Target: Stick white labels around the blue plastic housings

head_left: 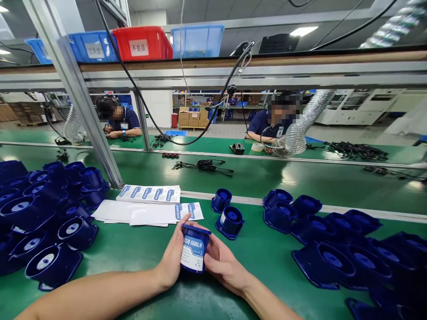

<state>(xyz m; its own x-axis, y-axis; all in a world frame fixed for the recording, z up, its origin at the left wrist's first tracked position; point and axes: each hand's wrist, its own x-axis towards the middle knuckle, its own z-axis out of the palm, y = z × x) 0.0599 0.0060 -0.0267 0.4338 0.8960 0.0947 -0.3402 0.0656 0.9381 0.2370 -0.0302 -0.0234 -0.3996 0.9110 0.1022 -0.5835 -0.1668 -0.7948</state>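
My left hand (pixel 172 258) and my right hand (pixel 223 263) both grip a dark blue plastic part (pixel 195 247) with a white label on its round side, held just above the green table. My left thumb presses on the label's edge. Sheets of blue-and-white labels (pixel 150 194) and peeled white backing sheets (pixel 133 213) lie just beyond my hands. Two labelled blue parts (pixel 230 221) stand to the right of the sheets.
A heap of blue parts (pixel 46 218) lies on the left and another (pixel 333 240) on the right. A slanted metal post (pixel 83 102) rises at the left. Across the green conveyor (pixel 267 178) two people sit working. Coloured bins (pixel 143 43) stand on the top shelf.
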